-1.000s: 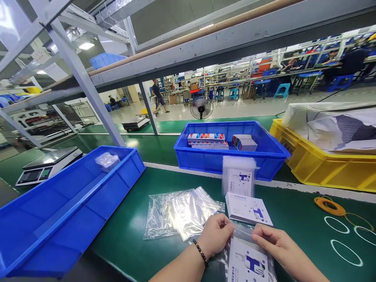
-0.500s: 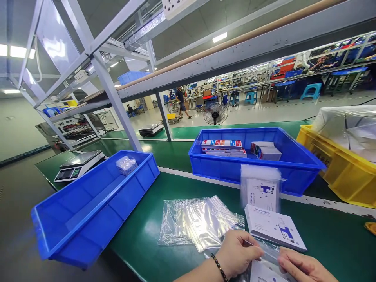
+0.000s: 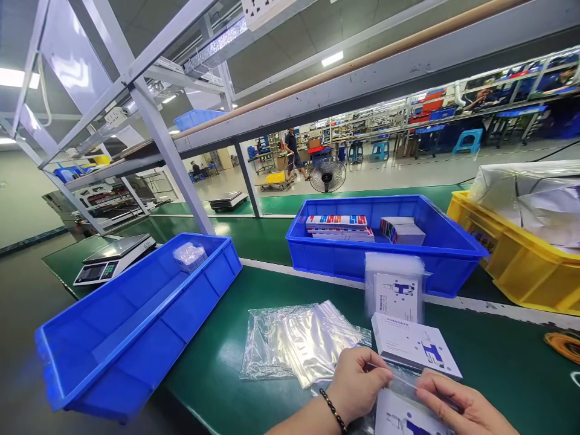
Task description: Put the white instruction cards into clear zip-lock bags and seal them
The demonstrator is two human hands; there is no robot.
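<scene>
Pinching the clear top of a bag [image 3: 402, 382], the left hand [image 3: 360, 385] and right hand [image 3: 455, 400] sit on either side of it, near the bottom edge of the view. On each, thumb and fingers are pressed together on the plastic. A printed booklet [image 3: 403, 418] lies below that clear strip, its lower part cut off by the frame; it appears to be inside the bag, so the filling of this one looks done. Whether the bag's mouth is sealed I cannot tell, so closing may be the step in hand.

Beyond the hands, a pack of bagged booklets [image 3: 396, 295] leans upright against the front wall of the far blue bin [image 3: 353, 252]. These look finished, though their overlap hides how many there are. Just in front of them, partly overlapping them in view, lies the stack [image 3: 414, 343] of loose booklets, a fair pile by its thick edge and seemingly not bagged yet. Flat spare bags [image 3: 310, 344] are spread on the green bench [image 3: 217, 350] left of the stack, apparently unfilled.

Judging by both supplies, the work is partway along: some bagged, one between the hands, and a good share left.
</scene>
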